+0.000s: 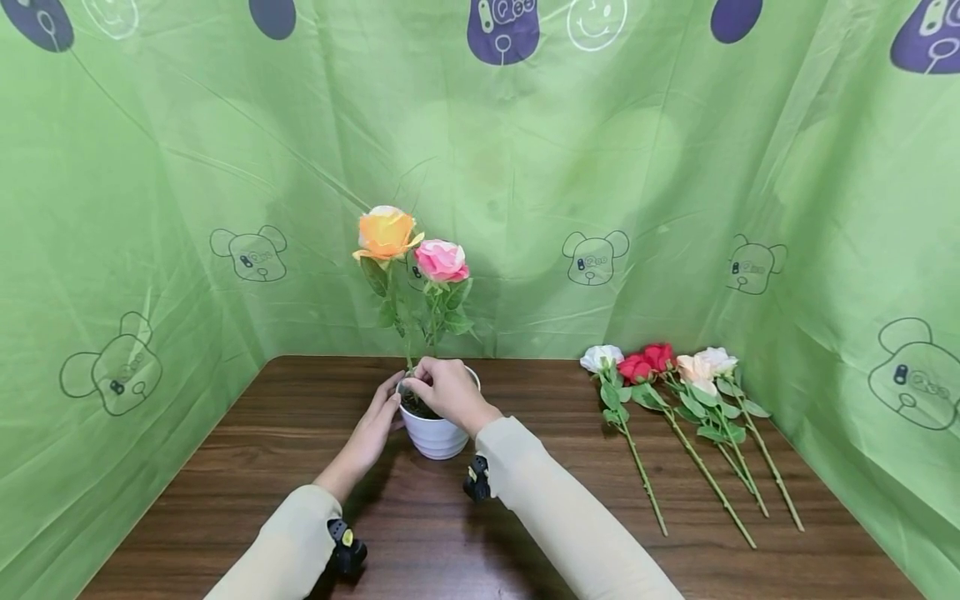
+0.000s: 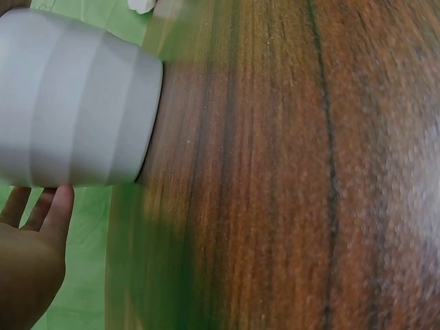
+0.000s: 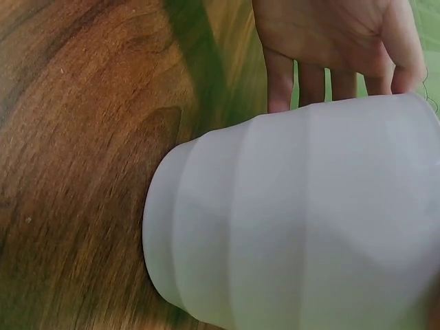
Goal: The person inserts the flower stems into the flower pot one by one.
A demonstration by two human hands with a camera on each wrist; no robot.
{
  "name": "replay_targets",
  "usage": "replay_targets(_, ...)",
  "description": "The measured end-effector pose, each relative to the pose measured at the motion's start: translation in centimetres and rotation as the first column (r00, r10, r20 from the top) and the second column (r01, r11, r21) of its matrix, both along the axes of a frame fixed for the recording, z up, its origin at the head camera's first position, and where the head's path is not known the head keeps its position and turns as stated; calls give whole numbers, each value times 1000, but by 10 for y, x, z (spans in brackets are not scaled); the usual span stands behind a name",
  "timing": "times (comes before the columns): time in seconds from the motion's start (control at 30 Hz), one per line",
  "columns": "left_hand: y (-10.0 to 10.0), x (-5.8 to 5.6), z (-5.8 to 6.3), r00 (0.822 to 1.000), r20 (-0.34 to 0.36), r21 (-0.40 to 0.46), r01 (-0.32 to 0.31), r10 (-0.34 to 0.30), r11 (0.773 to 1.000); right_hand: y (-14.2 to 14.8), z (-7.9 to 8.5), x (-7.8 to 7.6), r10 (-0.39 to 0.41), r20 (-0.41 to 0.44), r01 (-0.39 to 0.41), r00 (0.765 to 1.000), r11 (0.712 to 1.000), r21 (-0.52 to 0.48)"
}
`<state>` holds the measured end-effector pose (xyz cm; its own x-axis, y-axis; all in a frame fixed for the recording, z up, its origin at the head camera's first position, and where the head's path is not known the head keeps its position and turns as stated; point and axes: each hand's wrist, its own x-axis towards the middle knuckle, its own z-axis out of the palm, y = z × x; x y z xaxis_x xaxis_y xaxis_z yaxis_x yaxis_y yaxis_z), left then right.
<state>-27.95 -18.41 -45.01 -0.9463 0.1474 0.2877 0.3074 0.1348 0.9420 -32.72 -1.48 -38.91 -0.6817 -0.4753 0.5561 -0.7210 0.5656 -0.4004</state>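
Note:
A white ribbed pot [image 1: 437, 439] stands upright on the table, holding an orange rose [image 1: 386, 233] and, to its right, a shorter pink rose [image 1: 442, 261]. My left hand [image 1: 372, 427] rests against the pot's left side. Its fingers are fairly straight, as the right wrist view shows, and its thumb lies near the rim. Over the pot's opening, my right hand [image 1: 447, 390] pinches the orange rose's stem low down, with fingertips partly hidden inside the rim. The left wrist view shows the pot's wall [image 2: 82, 103] with the left fingertips at it.
Several loose roses lie on the right of the brown wooden table [image 1: 540, 467]: a white rose [image 1: 602, 358], red roses [image 1: 647, 362] and pale peach roses [image 1: 705, 367], stems pointing toward the front. A green curtain [image 1: 510, 167] surrounds the table's back and sides.

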Motion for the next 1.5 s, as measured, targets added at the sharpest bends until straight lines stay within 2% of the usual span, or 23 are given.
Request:
replay_targets(0.23,0,0,1,1000,-2,-6,-5,5,1000,-2,1,0,-6,13,6,1000,1000,-13)
replay_targets(0.43,0,0,0,1000,2,-5,0,0,1000,-2,-1,0,-17,55,18,998,999,-29)
replay_targets(0.83,0,1,1,1000,-5,-1,5,-5,1000,1,0,-1,16,153,-2,988,995,-95)
replay_targets(1.23,1,0,1,1000,-4,-5,0,-1,1000,8,9,1,73,195,-49,978,991,-124)
replay_targets(1.5,0,0,2,1000,11,-7,3,-3,1000,24,20,2,89,219,-73,972,994,-80)
